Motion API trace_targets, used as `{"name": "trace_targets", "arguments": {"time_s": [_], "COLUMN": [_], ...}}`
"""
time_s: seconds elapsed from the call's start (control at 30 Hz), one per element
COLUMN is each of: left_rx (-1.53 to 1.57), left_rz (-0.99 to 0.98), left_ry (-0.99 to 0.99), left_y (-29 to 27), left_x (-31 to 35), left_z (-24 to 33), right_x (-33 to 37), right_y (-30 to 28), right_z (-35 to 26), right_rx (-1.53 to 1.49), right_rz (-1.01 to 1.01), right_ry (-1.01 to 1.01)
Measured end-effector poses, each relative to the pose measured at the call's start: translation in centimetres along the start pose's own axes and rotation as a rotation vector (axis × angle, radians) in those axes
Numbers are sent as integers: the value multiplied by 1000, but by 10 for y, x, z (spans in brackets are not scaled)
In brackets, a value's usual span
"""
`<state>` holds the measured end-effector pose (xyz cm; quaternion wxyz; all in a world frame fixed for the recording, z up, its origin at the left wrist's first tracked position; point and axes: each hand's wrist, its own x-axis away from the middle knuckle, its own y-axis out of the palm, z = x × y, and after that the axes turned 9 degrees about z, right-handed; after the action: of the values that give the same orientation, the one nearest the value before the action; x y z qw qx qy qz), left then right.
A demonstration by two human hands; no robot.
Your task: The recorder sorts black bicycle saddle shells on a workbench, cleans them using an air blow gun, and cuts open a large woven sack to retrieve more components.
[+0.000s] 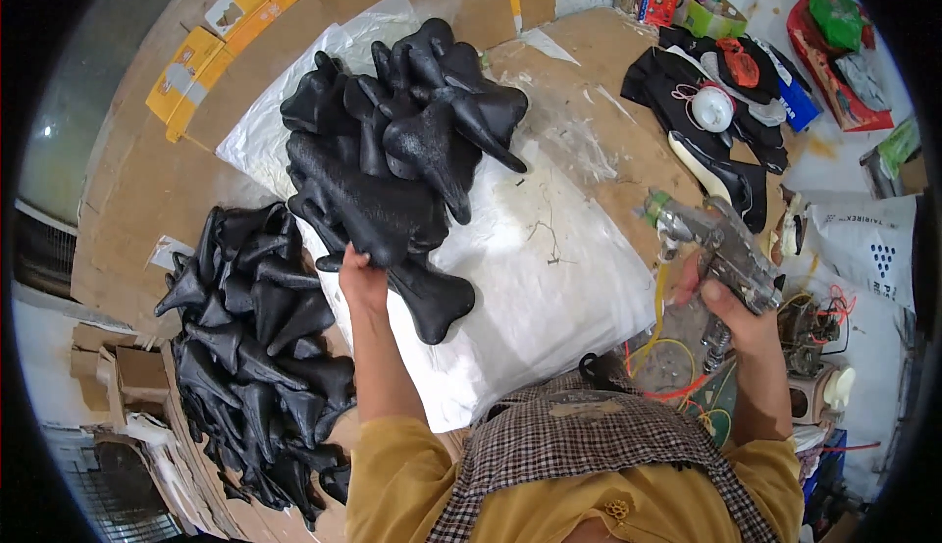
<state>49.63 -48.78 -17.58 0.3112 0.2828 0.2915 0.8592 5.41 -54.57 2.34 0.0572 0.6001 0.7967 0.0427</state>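
My left hand (363,276) is closed on the near end of a black bicycle saddle (368,200), a long, glossy shape with one broad end. More black saddles (437,136) lie heaped just beyond it on white plastic sheeting (549,278). One more saddle (432,298) rests on the sheeting to the right of my left wrist. My right hand (731,303) grips a metal spray gun (721,244), smeared with residue, its nozzle toward the upper left. The gun is held to the right of the sheeting, apart from the saddles. My fingers partly hide its handle.
A second heap of black saddles (260,337) lies on cardboard at the left. Yellow and red hoses (677,376) run below my right hand. At the far right are dark cloth (667,82), a white spool (710,108) and a red bag (834,62).
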Motion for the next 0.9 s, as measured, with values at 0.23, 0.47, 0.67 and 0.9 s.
{"name": "trace_targets", "arguments": {"time_s": [0.23, 0.47, 0.67, 0.9], "left_rx": [-89, -322, -466, 407], "left_rz": [64, -21, 9, 205], "left_ry": [27, 36, 113, 698], "left_y": [79, 107, 136, 43], "left_x": [-119, -118, -67, -22], "left_z": [-19, -57, -38, 180], "right_x": [11, -5, -30, -35], "right_y": [-18, -14, 10, 4], "right_z": [31, 48, 69, 59], "right_rx": [226, 243, 272, 342], "right_rz": [-166, -124, -242, -244], "right_ry": [266, 249, 293, 184]}}
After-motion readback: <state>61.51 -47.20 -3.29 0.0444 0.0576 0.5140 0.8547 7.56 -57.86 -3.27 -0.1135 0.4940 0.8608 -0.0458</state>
